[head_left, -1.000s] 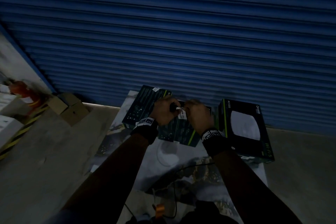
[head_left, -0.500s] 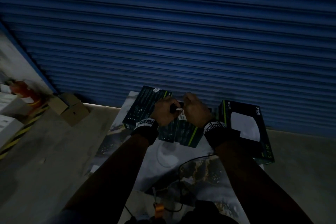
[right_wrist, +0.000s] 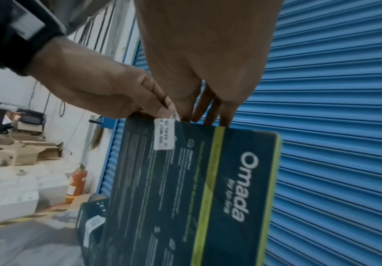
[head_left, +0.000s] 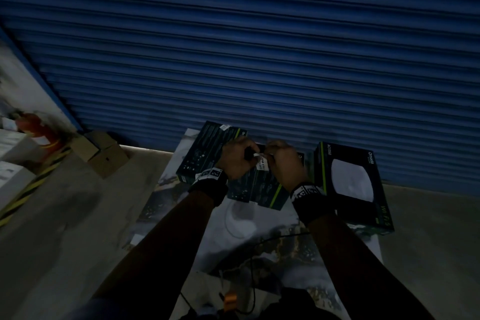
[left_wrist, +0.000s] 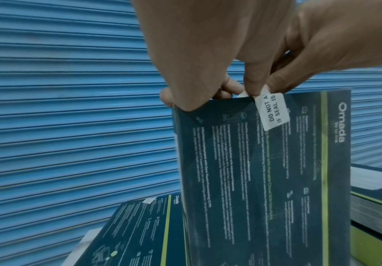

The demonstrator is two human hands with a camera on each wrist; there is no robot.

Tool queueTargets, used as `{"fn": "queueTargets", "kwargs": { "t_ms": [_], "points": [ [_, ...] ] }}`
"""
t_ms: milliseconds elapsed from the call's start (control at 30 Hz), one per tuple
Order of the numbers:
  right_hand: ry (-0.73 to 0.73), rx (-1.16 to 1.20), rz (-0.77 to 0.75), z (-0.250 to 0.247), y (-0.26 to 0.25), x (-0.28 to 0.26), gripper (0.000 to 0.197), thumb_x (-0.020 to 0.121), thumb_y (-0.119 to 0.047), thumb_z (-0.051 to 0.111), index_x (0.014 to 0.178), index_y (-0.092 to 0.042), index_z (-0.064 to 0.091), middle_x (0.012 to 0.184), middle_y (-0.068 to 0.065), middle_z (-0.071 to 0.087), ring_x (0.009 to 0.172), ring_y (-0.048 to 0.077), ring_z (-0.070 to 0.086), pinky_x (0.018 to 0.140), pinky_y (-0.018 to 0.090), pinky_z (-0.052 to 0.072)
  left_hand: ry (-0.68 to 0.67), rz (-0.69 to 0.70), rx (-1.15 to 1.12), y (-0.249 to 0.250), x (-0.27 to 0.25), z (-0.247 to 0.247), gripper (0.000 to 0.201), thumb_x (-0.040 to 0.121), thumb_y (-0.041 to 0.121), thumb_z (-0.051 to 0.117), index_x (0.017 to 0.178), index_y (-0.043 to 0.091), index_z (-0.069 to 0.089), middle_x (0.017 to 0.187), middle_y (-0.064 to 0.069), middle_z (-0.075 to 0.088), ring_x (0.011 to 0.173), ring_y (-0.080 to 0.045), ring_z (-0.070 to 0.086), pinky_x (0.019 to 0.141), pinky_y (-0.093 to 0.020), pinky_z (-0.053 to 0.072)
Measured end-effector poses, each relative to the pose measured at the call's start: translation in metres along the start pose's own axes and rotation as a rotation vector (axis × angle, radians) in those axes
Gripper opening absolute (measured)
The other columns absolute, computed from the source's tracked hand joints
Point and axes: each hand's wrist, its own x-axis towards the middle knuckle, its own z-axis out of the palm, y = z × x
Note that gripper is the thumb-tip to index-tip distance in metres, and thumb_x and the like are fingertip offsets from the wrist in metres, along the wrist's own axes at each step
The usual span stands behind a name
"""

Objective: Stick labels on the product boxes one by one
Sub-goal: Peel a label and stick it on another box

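Hands barely shifted; white seal label on dark box.

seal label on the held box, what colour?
White with black print, the seal label on the dark teal box; clearest in the left wrist view.

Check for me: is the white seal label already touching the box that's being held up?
Touching. The left wrist view shows the seal label lying flat on the held box, at its top edge.
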Motion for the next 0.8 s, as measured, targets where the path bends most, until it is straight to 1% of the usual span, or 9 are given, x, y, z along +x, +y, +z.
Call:
{"fn": "queueTargets", "kwargs": {
  "t_ms": [133,267,400,533,600,667,700,733,800],
  "points": [
    [-0.018,-0.046,0.043,0.002,-0.001,0.003,0.007,0.088,-0.001,0.067,0.09,-0.002,0.074,0.097,0.014,0.067,0.087,0.031,0.065,0.074,0.041,0.057,0.015,0.018,-0.011,-0.003,-0.001,0.003,0.014,0.083,0.022,0.076,0.096,0.019,0.072,0.103,-0.004,0.064,0.096,-0.024,0.064,0.085,-0.04,0.054],
    [-0.061,-0.118,0.069,0.004,-0.006,0.008,0.008,0.083,0.006,0.066,0.09,0.001,0.066,0.1,0.02,0.06,0.088,0.035,0.063,0.071,0.041,0.056,0.026,0.021,-0.037,-0.004,-0.001,0.001,0.016,0.083,0.014,0.079,0.097,0.015,0.072,0.102,-0.001,0.062,0.095,-0.022,0.063,0.085,-0.032,0.051],
    [-0.13,-0.212,0.073,0.011,-0.004,0.012,0.027,0.079,0.003,0.076,0.104,0.007,0.065,0.114,0.025,0.06,0.098,0.039,0.063,0.078,0.04,0.058,0.01,0.04,-0.037,-0.004,-0.001,0.001,0.016,0.083,0.015,0.078,0.097,0.011,0.072,0.102,-0.006,0.063,0.094,-0.023,0.062,0.083,-0.03,0.05],
    [-0.202,-0.244,0.056,0.009,-0.001,0.014,0.047,0.068,-0.009,0.09,0.105,0.005,0.064,0.115,0.02,0.057,0.101,0.037,0.06,0.074,0.038,0.056,0.017,0.036,-0.034,-0.005,-0.002,0.001,0.018,0.082,0.018,0.078,0.098,0.012,0.072,0.103,-0.006,0.065,0.095,-0.025,0.064,0.084,-0.032,0.051],
    [-0.221,-0.231,0.034,0.011,0.004,0.012,0.049,0.071,-0.008,0.088,0.111,0.006,0.063,0.117,0.02,0.056,0.105,0.037,0.059,0.081,0.039,0.055,0.018,0.041,-0.039,-0.005,-0.003,0.001,0.018,0.082,0.015,0.079,0.098,0.012,0.072,0.104,-0.006,0.064,0.095,-0.024,0.063,0.085,-0.031,0.05],
    [-0.263,-0.202,0.036,0.013,0.01,0.012,0.049,0.076,-0.007,0.084,0.117,0.008,0.061,0.121,0.023,0.055,0.112,0.04,0.057,0.095,0.041,0.051,0.02,0.048,-0.052,-0.005,-0.004,0.001,0.017,0.082,0.014,0.079,0.098,0.013,0.072,0.104,-0.005,0.064,0.096,-0.022,0.062,0.085,-0.03,0.049],
    [-0.282,-0.179,0.028,0.013,0.012,0.012,0.044,0.08,-0.004,0.08,0.117,0.008,0.06,0.123,0.025,0.053,0.114,0.041,0.055,0.099,0.042,0.048,0.02,0.052,-0.052,-0.004,-0.005,0.0,0.016,0.083,0.014,0.078,0.097,0.014,0.072,0.104,-0.005,0.064,0.096,-0.022,0.062,0.085,-0.03,0.049],
    [-0.287,-0.145,0.011,0.01,0.011,0.012,0.032,0.084,0.0,0.071,0.113,0.007,0.06,0.121,0.026,0.052,0.113,0.041,0.054,0.099,0.043,0.047,0.02,0.053,-0.047,-0.003,-0.005,0.0,0.016,0.083,0.014,0.078,0.097,0.014,0.072,0.104,-0.005,0.064,0.096,-0.023,0.062,0.084,-0.03,0.049],
    [-0.215,-0.055,-0.015,0.004,0.012,0.011,0.015,0.084,0.01,0.055,0.096,0.003,0.061,0.109,0.023,0.053,0.101,0.039,0.055,0.09,0.046,0.051,0.018,0.038,-0.039,-0.004,-0.004,0.0,0.016,0.084,0.016,0.079,0.098,0.014,0.072,0.105,-0.006,0.064,0.096,-0.024,0.063,0.085,-0.031,0.049]
  ]
}}
